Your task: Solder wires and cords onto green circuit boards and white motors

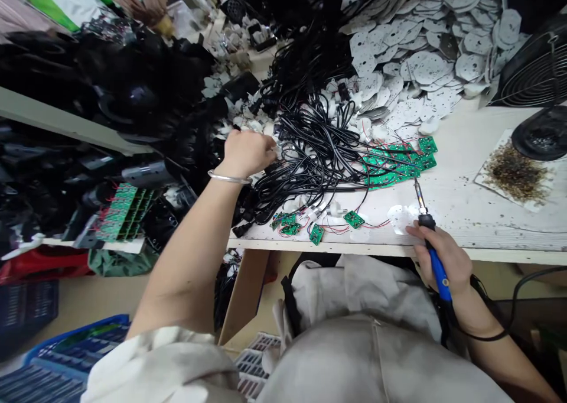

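My right hand [447, 258] grips a blue-handled soldering iron [436, 267] near the table's front edge, its metal tip pointing away from me, just short of the green circuit boards [390, 163]. A pale round plate [402, 218] lies beside the iron. My left hand [248, 152] reaches to the left side of the heap of black power cables [310, 155], among small white parts. Its fingers are curled down, and whatever they pinch is hidden. Several loose small circuit boards [354, 218] with thin red wires lie in front of the cables.
Grey-white discs [429, 69] are piled at the back right, near a black fan [535, 66]. A stained pad [516, 172] lies under a black holder. Dark housings [146, 90] and a stack of boards [126, 211] stand at left. Another person's hands [142, 1] are at the top left.
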### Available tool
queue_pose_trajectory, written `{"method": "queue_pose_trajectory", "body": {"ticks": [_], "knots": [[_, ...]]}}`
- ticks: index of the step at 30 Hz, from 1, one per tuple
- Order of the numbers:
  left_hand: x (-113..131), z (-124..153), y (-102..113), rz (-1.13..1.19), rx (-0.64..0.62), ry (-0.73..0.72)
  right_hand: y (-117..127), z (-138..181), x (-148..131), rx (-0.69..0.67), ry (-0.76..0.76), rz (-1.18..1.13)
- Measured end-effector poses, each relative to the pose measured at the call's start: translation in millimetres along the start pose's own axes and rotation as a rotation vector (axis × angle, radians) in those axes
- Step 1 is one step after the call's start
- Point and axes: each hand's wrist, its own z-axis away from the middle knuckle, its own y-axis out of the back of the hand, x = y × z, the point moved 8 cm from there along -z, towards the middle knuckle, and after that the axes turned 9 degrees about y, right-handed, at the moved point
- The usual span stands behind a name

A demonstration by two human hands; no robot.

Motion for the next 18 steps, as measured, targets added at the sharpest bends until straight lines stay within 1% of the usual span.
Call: {"method": "queue_pose_trajectory", "body": {"ticks": [2,4,6,8,10,11,12,15,18], "knots": [[2,-2,-12,-0.014,-0.078,-0.006,-1,1,1,-0.019,-0.015,0.016],[0,2,-19,-0.022,-0.123,0.005,-2,1,1,-0.042,-0.024,0.035],[-6,8,-18,-0.004,-0.097,0.019,-2,0,0,-0.045,-0.015,0.046],[-10,13,-15,0.049,-0.023,0.007,-1,-2,-1,-0.036,0.007,0.048],[-6,17,-14,0.108,0.045,-0.032,-1,-2,-2,-0.036,0.018,0.051],[-3,18,-15,0.115,0.058,-0.045,-2,-1,-1,-0.039,0.017,0.054],[0,18,-18,0.098,0.055,-0.038,-2,-1,-1,-0.040,0.014,0.055],[4,14,-25,-0.025,0.005,0.065,-3,0,-1,-0.036,0.011,0.048],[3,11,-20,-0.065,-0.041,0.117,-4,-1,-1,-0.028,0.012,0.036]]}}
